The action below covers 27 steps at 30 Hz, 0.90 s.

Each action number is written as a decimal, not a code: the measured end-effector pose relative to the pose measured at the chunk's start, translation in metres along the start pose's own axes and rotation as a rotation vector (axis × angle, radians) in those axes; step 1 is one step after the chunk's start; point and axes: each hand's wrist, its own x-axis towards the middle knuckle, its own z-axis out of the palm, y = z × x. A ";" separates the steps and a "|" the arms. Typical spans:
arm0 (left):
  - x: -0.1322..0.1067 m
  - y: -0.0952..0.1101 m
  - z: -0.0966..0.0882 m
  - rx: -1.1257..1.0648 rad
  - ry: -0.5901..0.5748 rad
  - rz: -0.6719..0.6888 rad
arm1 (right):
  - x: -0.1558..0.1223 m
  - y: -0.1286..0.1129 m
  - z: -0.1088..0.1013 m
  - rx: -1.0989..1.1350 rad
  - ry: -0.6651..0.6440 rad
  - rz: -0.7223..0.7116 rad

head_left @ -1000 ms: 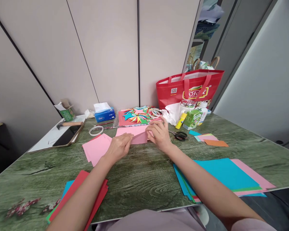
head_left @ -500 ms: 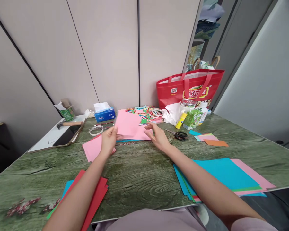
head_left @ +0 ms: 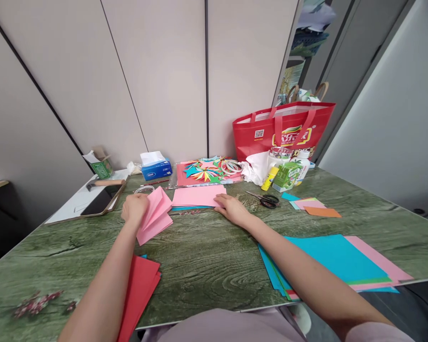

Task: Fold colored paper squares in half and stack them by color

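At the left, my left hand (head_left: 134, 207) is closed on a creased sheet of pink paper (head_left: 158, 205), tilted above a small pile of pink paper (head_left: 156, 230). Its fingertips are hidden behind the sheet. In the middle of the table lies a stack of pink paper (head_left: 196, 195) with a blue edge showing underneath. My right hand (head_left: 232, 209) has its thumb and fingers closed at the stack's right corner. Black-handled scissors (head_left: 267, 202) lie to the right of that hand. Red sheets (head_left: 141, 289) are partly covered by my left forearm.
Behind the stack lies a packet of coloured paper stars (head_left: 207, 171) with tape rolls on it. A tissue box (head_left: 156, 169), glue stick (head_left: 269, 178), green carton (head_left: 286, 176) and red bag (head_left: 281, 128) line the back. Blue sheets (head_left: 328, 256) lie front right; a phone (head_left: 102, 199), left.
My left hand has carried the pink sheet left and down from the middle to above the left pile. My right hand has moved slightly down and closed at the middle stack's corner.
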 end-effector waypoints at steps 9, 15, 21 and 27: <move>-0.017 0.009 0.000 0.607 0.136 0.196 | 0.004 -0.004 -0.006 0.047 0.028 0.021; -0.038 0.031 0.014 0.260 -0.057 0.470 | 0.004 -0.011 -0.016 -0.024 0.203 0.140; -0.051 0.032 0.034 -0.020 -0.198 0.766 | 0.002 -0.021 -0.020 0.045 0.325 0.056; -0.057 0.032 0.044 -0.255 -0.412 0.771 | -0.001 -0.035 -0.028 0.162 0.301 -0.158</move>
